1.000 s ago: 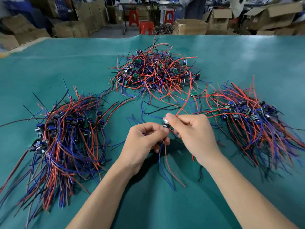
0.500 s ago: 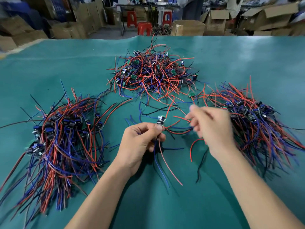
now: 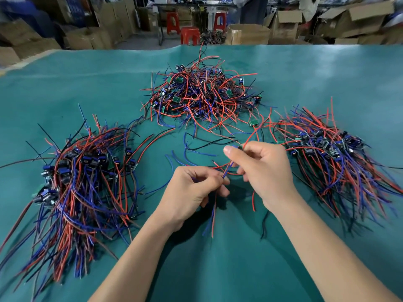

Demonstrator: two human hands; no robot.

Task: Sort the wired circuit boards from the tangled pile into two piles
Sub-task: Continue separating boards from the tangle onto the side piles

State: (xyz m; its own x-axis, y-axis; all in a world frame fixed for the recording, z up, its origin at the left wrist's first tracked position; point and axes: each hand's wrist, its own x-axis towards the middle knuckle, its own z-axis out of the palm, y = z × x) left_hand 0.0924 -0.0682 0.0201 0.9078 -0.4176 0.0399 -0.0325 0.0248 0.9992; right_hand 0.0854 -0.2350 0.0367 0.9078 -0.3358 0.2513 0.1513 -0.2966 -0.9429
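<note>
A tangled pile (image 3: 202,94) of small circuit boards with red, blue and black wires lies at the far middle of the teal table (image 3: 218,269). A sorted pile (image 3: 85,177) lies at the left, another sorted pile (image 3: 327,158) at the right. My left hand (image 3: 192,192) pinches red and blue wires that hang below it. My right hand (image 3: 261,168) pinches the same wire bundle (image 3: 227,170) higher up, with a red wire arching from its fingers toward the right pile. The board on these wires is hidden by my fingers.
Loose blue, black and red wires (image 3: 196,147) lie between the hands and the tangled pile. Beyond the table's far edge stand cardboard boxes (image 3: 248,33) and red stools (image 3: 189,34).
My right hand, which had swung out to the right, has come back to the left hand and taken hold of the wires above it. The board that stuck out of my left fingers no longer shows.
</note>
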